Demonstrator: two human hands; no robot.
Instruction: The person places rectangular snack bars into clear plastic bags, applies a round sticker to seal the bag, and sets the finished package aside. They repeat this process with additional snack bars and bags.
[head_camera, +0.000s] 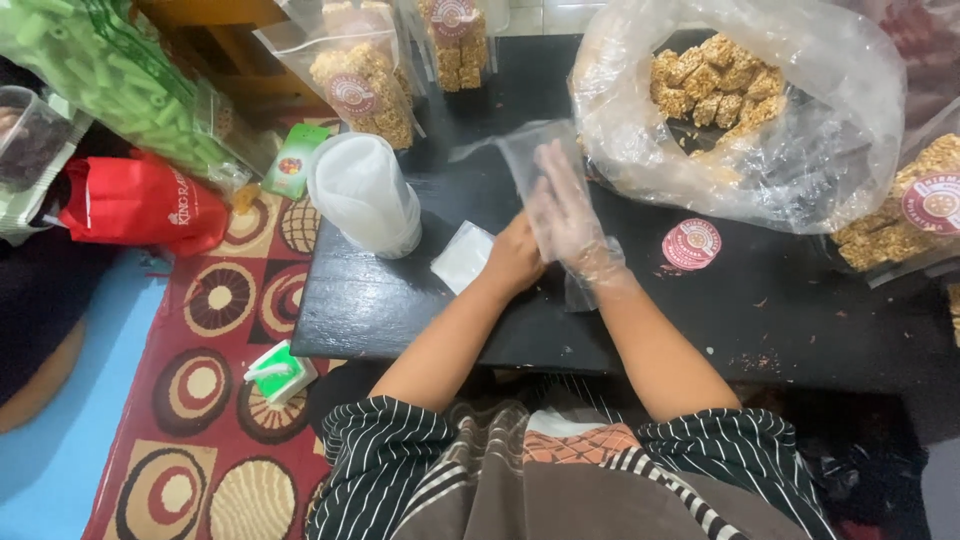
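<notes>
Head view: right hand (565, 215), sheathed in a thin plastic glove, lying flat and open-fingered over a small clear bag (535, 150); bare left hand (515, 258) pinching the glove cuff, grip closed on it, above the black desk (400, 310). Glove-fitting step under way. Resting beyond: large bag of puffed snack squares (715, 85), round red sticker (692, 243).

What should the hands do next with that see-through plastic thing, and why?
Probably the left hand should finish tugging the thin plastic glove snug over the right hand. The glove looks loose and baggy at the wrist, the left hand grips its edge, and the big bag of crunchy brown squares sits open right beside them.
</notes>
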